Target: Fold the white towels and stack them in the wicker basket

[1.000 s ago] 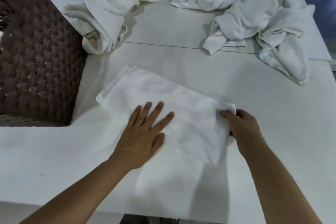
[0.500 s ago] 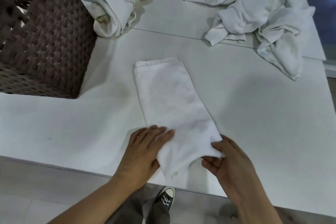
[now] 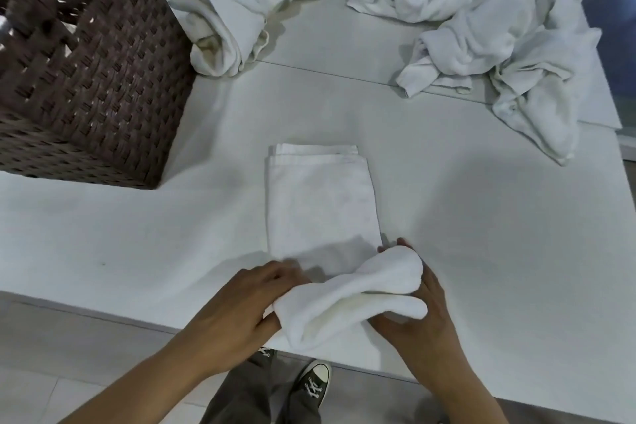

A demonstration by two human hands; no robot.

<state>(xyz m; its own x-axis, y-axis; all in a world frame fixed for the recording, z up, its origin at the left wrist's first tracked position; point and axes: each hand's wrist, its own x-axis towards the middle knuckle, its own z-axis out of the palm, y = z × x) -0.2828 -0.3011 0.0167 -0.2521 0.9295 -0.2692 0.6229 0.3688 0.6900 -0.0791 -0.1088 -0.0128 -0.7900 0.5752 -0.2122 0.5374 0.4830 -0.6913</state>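
The towel (image 3: 320, 203) lies at frame centre on the table (image 3: 481, 217); its near end is raised at lower centre, gripped by the left hand (image 3: 234, 310) and right hand (image 3: 423, 320). The basket (image 3: 86, 79) stands upper left.

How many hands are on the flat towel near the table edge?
2. The left hand grips the towel's lifted near end from the left; the right hand holds it from the right, both at the table's near edge. None hidden.

Basket (image 3: 86, 79) left on table (image 3: 481, 217); folded towel (image 3: 320, 200) centre; crumpled towels (image 3: 499, 38) behind.
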